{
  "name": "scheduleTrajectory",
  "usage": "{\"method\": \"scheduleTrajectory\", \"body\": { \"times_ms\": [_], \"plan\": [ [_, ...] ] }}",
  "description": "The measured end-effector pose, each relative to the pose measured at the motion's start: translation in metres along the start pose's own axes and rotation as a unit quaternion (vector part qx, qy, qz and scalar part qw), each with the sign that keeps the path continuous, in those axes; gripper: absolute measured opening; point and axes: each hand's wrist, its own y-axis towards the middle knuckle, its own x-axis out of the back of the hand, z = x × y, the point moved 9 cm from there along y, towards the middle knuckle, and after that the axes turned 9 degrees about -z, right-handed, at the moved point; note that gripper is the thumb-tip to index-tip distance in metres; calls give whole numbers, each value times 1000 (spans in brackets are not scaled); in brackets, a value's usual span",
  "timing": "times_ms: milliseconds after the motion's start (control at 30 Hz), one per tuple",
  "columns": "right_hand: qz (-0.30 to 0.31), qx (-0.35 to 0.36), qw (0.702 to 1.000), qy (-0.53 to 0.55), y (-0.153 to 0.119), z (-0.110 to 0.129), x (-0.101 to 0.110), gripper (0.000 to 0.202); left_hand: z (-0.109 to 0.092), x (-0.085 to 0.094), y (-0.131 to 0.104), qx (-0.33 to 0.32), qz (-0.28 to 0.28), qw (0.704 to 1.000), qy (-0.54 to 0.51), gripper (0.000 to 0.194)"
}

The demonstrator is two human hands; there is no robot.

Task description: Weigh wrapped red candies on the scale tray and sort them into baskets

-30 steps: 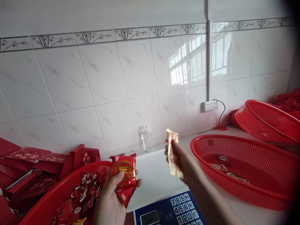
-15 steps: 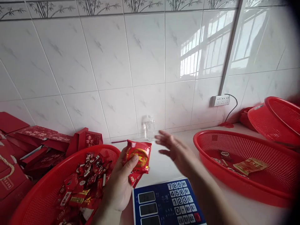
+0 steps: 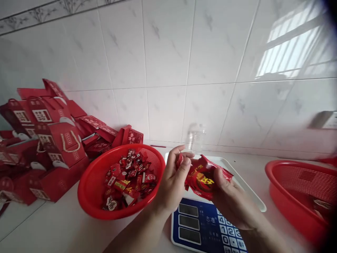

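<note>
Red shiny snack packets (image 3: 201,181) with gold and yellow print are held between my two hands, above a blue-and-white weighing scale (image 3: 210,221). My left hand (image 3: 172,177) pinches red wrapper between thumb and fingers at the packets' left side. On the other side, my right hand (image 3: 233,196) grips the packet with its thumb on the front; its other fingers are hidden behind. How many packets are there I cannot tell. Behind the hands shows the scale's white tray (image 3: 242,182), partly covered by them.
A red plastic basket (image 3: 89,196) holding several small wrapped sweets (image 3: 131,175) stands at left. Red gift boxes (image 3: 58,140) are piled beyond it. Another red basket (image 3: 284,196) is at right. A clear bottle (image 3: 197,138) stands by the tiled wall.
My view has turned left, bringing the gift boxes in. My right hand, formerly open and apart, has come over to grip the packet. My left hand has shifted to the packets' left side.
</note>
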Motion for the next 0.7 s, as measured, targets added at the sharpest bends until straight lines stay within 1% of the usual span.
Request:
{"method": "scheduleTrajectory", "body": {
  "times_ms": [67,167,267,333,367,433,500,533,567,600,633,700],
  "plan": [
    [-5,-15,1000,-5,-4,-3,-4,46,-4,-2,-2,-22,12,1000,14,31],
    [-24,-37,999,-10,-8,-8,-1,46,-10,-12,-10,-52,64,995,62,37],
    [-15,-46,999,-16,-8,-9,5,44,-23,-14,-16,-120,71,981,136,41],
    [-21,-33,999,-15,-5,-4,10,42,-27,-14,-16,-126,70,978,148,46],
    [-43,-15,999,-9,-3,2,15,40,-29,-14,-15,-117,76,980,141,50],
    [-124,35,992,21,-1,20,30,37,-32,-14,-10,-101,98,980,140,54],
    [-208,81,973,66,-3,40,49,34,-38,-13,-2,-103,128,967,196,51],
    [-235,100,963,87,-4,50,58,31,-39,-10,3,-104,143,952,248,50],
    [-249,117,956,105,-5,58,67,29,-36,-4,9,-95,155,930,319,50],
    [-253,135,951,119,-6,66,76,27,-30,8,15,-74,166,896,405,51],
    [-249,152,948,129,-6,73,84,25,-20,24,20,-40,174,843,508,50],
    [-230,180,945,146,-5,83,100,23,-7,62,26,17,189,795,576,49]
  ]
}}
